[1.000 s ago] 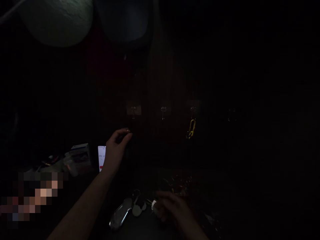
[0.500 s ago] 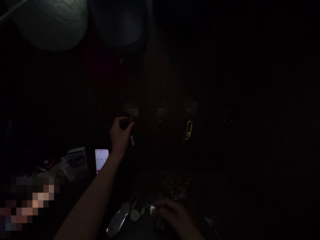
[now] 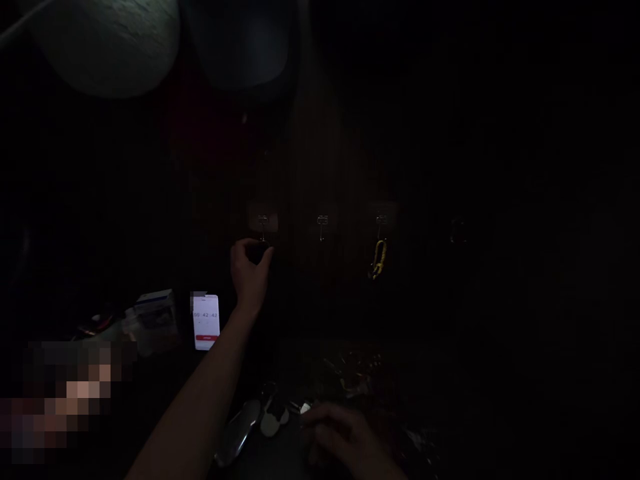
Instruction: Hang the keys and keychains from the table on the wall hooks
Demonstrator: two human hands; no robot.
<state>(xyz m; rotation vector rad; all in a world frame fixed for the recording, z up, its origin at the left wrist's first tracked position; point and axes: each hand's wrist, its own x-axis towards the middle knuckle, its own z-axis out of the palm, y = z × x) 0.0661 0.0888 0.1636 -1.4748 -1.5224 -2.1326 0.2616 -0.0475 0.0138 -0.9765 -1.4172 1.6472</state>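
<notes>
The scene is very dark. My left hand (image 3: 251, 273) is raised at the leftmost hook (image 3: 263, 230), its index finger and thumb curled at the hook's lower end; whatever they pinch is too dark to make out. Low in the view, my right hand (image 3: 347, 433) has curled fingers by a small shiny metallic piece (image 3: 305, 407); shadow hides what lies in them. Left of it are a pale rounded keychain (image 3: 273, 421) with a ring and a glossy oblong object (image 3: 239, 433).
A bare hook (image 3: 322, 227) is in the middle; a yellow braided loop (image 3: 380, 259) hangs from the hook to its right. A lit phone (image 3: 206, 327) showing a timer stands beside a box (image 3: 157, 313). Caps (image 3: 240, 47) hang above. Shiny tangled items (image 3: 355, 373) lie lower right.
The small white tag that hung under my left hand no longer shows. That hand has shifted slightly right and down from the hook. My right hand stays nearly in place.
</notes>
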